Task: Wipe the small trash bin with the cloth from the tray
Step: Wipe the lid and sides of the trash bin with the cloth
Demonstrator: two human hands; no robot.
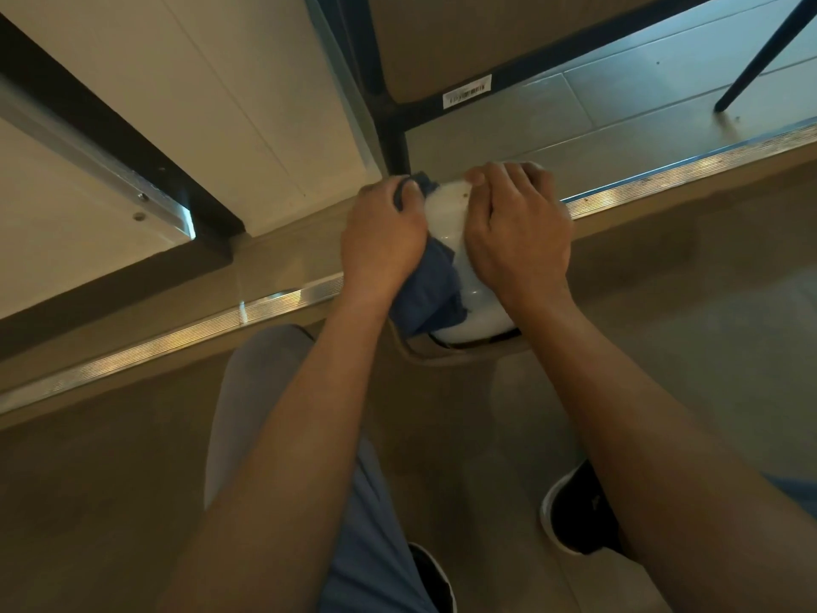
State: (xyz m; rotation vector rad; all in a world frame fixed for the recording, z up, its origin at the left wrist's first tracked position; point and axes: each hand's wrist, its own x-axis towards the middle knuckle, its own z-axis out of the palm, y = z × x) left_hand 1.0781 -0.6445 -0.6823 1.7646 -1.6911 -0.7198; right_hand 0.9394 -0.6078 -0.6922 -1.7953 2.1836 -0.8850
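Observation:
A small white trash bin (pixel 451 223) stands on the floor at a metal threshold strip, seen from above between both hands. My left hand (pixel 382 241) grips a dark blue cloth (pixel 426 294) and holds it against the bin's left side; the cloth hangs down below the hand. My right hand (pixel 517 227) lies over the bin's top and right side with its fingers curled round the far edge. Most of the bin is hidden under the two hands and the cloth.
A metal threshold strip (pixel 177 338) runs across the floor. A black table leg (pixel 395 139) stands just behind the bin, with a brown panel bearing a barcode label (pixel 467 91). A chair leg (pixel 765 50) is at the far right. My knees and black shoe (pixel 579 511) are below.

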